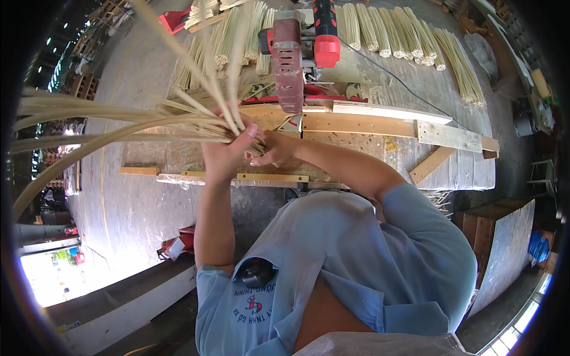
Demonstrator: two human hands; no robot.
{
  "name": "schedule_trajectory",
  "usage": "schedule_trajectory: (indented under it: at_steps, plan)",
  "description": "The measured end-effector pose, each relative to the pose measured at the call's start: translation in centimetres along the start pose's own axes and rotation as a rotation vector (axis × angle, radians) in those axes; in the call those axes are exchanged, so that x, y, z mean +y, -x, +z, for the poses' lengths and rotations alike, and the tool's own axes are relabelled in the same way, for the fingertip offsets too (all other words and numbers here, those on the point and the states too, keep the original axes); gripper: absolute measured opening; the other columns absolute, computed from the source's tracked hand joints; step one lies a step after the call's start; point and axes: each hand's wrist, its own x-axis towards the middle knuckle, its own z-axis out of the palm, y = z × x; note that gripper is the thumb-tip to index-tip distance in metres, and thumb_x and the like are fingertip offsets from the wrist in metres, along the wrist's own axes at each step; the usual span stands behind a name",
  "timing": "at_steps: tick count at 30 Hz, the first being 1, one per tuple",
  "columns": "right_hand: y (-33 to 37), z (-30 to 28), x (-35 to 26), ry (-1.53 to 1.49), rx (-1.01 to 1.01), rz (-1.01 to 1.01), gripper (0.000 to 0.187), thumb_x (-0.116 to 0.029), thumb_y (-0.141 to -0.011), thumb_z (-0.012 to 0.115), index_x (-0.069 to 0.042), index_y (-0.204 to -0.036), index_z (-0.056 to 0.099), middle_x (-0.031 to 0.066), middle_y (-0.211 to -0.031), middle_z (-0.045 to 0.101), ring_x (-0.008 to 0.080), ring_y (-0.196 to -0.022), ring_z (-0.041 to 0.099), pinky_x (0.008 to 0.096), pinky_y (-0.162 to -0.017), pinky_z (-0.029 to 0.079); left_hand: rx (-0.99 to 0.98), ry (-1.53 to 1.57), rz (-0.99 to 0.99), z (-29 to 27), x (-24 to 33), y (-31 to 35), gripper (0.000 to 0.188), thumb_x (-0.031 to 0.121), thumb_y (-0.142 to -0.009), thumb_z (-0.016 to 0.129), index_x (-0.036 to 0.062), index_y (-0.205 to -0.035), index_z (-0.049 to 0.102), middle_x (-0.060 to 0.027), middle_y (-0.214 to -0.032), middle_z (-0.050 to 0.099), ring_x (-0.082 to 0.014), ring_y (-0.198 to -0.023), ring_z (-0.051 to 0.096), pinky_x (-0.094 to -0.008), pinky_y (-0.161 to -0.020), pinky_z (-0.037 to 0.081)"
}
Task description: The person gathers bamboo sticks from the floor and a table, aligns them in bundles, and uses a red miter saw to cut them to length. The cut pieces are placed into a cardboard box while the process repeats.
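Note:
A loose bundle of long pale rattan-like strips [142, 121] fans out to the left and upward from my hands. My left hand [228, 148] is closed round the strips near their gathered ends, thumb on top. Close against it, my right hand [276, 148] has its fingers bent at the cut ends of the same bundle and appears to grip them. Just beyond the hands stands a miter saw with a dark red blade guard [288, 65] and a black and red handle [326, 41]. The saw's lower blade area is partly hidden.
Several tied bundles of strips [386, 32] lie along the far side of the worktable [445, 160]. A wooden fence [362, 124] runs across it to the right of the saw. A black cable [398, 77] trails over the top. At right stands a wooden cabinet [502, 249].

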Motion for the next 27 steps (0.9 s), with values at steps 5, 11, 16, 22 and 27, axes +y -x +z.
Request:
schedule_trajectory:
  at_steps: [5,11,16,22,27]
  plan:
    - [0.1,0.1,1.3,-0.027,0.078,-0.091,0.031,-0.017,-0.081,0.08,-0.002,-0.104,0.066,0.0037,-0.089,0.067,0.0134,-0.083,0.061,0.0296,-0.079,0.05,0.037,-0.036,-0.072,-0.6,-1.5,0.7,0.051,-0.006,-0.086,0.066,-0.0043,-0.131,0.043,-0.0126,-0.086,0.066,-0.0215,-0.084,0.066,-0.0368,-0.084,0.053]
    - [-0.7,0.4,0.5,-0.042,-0.006,0.058,0.034,-0.018,-0.082,0.08,-0.002,-0.108,0.064,0.0033,-0.09,0.067,0.0123,-0.083,0.062,0.0296,-0.078,0.051,-0.024,-0.026,0.085,-0.1,2.5,-0.8,0.052,-0.005,-0.086,0.066,-0.0042,-0.133,0.042,-0.0133,-0.086,0.065,-0.0229,-0.083,0.065,-0.0383,-0.083,0.054]
    - [-0.3,0.3,1.3,-0.101,0.035,0.053,0.036,-0.017,-0.081,0.081,-0.005,-0.11,0.064,0.0023,-0.089,0.067,0.0114,-0.083,0.062,0.0293,-0.078,0.051,-0.037,-0.028,0.051,-0.7,0.9,-0.5,0.053,-0.004,-0.086,0.067,-0.0031,-0.133,0.043,-0.0136,-0.087,0.065,-0.0233,-0.083,0.065,-0.0382,-0.081,0.054]
    - [-0.8,-0.1,2.3,-0.068,0.038,0.073,0.041,-0.016,-0.079,0.084,-0.007,-0.113,0.063,0.0006,-0.093,0.066,0.0123,-0.089,0.063,0.0301,-0.083,0.052,0.043,-0.024,-0.017,-0.6,0.7,-0.4,0.046,-0.003,-0.087,0.066,-0.0029,-0.129,0.046,-0.0136,-0.087,0.066,-0.0224,-0.082,0.066,-0.0382,-0.083,0.054]
    - [-1.2,-0.5,0.6,-0.198,-0.021,0.174,0.043,-0.02,-0.076,0.087,-0.007,-0.109,0.063,0.0001,-0.092,0.066,0.013,-0.089,0.065,0.0295,-0.082,0.052,-0.022,-0.032,-0.019,-1.1,1.1,-1.1,0.046,-0.003,-0.087,0.065,-0.0049,-0.129,0.048,-0.0135,-0.09,0.067,-0.0217,-0.087,0.067,-0.0368,-0.085,0.053]
